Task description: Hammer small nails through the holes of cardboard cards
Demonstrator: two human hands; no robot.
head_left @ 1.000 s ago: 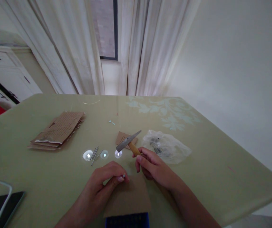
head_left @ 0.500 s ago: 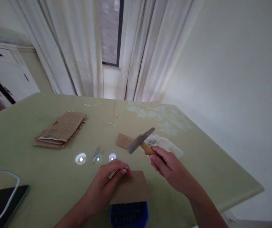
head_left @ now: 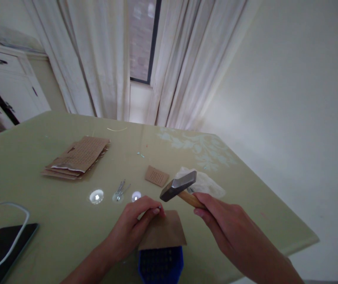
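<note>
My left hand (head_left: 136,225) pinches a small nail (head_left: 158,207) upright at the far left corner of a brown cardboard piece (head_left: 166,233). That cardboard lies on top of a blue box (head_left: 160,265) at the table's near edge. My right hand (head_left: 216,221) grips the wooden handle of a hammer (head_left: 178,186). Its grey metal head hangs a little above and to the right of the nail.
Loose nails (head_left: 120,188) lie on the green table (head_left: 39,185), with a small perforated cardboard piece (head_left: 156,176) and a clear plastic bag (head_left: 204,182) behind the hammer. A stack of perforated cardboard (head_left: 77,157) sits at the left. A black phone with a white cable (head_left: 3,244) is near left.
My right hand has lifted the hammer and swung its head to the right, away from the nail. The left hand keeps pinching the nail on the cardboard. The camera has tilted slightly.
</note>
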